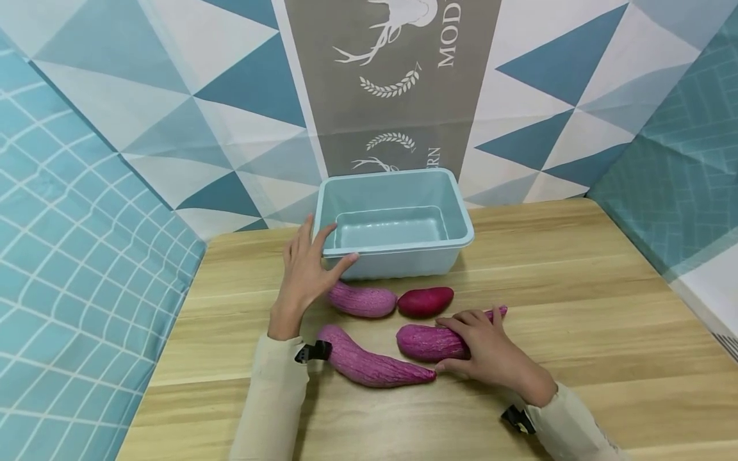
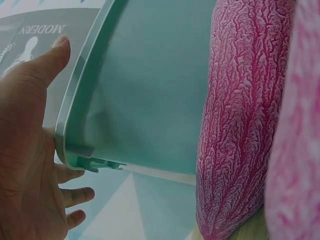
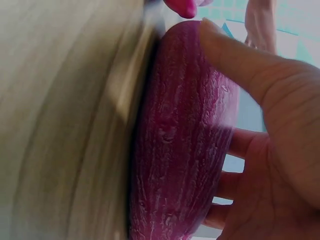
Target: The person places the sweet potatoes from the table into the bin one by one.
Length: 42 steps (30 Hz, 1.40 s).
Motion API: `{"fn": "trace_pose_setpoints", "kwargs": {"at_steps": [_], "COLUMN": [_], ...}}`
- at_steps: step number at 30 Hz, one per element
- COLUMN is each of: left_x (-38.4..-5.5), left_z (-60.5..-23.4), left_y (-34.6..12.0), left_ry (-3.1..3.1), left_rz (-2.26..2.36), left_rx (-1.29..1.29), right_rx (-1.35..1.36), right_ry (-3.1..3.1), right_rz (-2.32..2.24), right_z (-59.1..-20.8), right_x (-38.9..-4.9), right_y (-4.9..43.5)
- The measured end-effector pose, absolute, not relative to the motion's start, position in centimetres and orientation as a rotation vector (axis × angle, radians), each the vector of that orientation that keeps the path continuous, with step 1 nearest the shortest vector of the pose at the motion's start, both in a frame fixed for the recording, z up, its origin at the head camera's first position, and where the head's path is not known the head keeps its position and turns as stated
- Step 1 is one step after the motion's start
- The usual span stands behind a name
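Observation:
My left hand point(image 1: 305, 266) is at the front left corner of a light blue plastic bin point(image 1: 398, 264), its fingers spread over the rim. In the left wrist view the thumb stands straight, apart from the bin's wall point(image 2: 145, 85). My right hand point(image 1: 487, 352) grips a purple-pink sweet potato point(image 1: 429, 342) lying on the table. Thumb and fingers lie on opposite sides of its wrinkled skin in the right wrist view; in the head view the hand hides its middle. A long curved sweet potato point(image 1: 375, 368) lies between my forearms, its tapered tip close to my right thumb.
Just in front of the bin lie a paler sweet potato point(image 1: 363, 301) and a smaller, smooth dark red one point(image 1: 426, 301), end to end. The wooden table point(image 1: 576, 288) meets a patterned cloth backdrop point(image 1: 248, 115) at its back edge. No contents show inside the bin.

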<state>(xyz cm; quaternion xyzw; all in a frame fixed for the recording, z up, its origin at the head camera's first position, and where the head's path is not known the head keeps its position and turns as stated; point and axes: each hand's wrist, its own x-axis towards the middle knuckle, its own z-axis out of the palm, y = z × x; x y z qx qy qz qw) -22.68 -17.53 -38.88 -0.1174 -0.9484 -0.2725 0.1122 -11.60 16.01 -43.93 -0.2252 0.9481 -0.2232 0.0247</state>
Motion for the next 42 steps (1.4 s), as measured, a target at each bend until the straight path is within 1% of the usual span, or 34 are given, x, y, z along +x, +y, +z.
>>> {"fn": "trace_pose_setpoints", "kwargs": {"at_steps": [13,22,32,42], "left_x": [-21.8,-21.5,-21.4,-21.8], "left_z": [-38.7,-38.5,-38.8,-38.9], "left_y": [-17.6,-17.1,-16.8,-16.9], "left_ry": [-2.744,-2.738,-2.765,-2.705], "left_rz": [-0.890,-0.961,-0.926,-0.982], "left_rx": [-0.382,-0.395,-0.370,-0.358], "right_rx": [-0.673,-0.704,-0.730,-0.836], "right_ry": [2.935,2.991,3.014,3.046], "right_rz": [-0.688,-0.688,-0.656,-0.654], "right_z": [-43.9,-43.8,-43.8,-43.2], "right_x": [-11.7,-11.5,-11.5,-11.9], "right_y": [15.7,16.0,16.1,15.5]}}
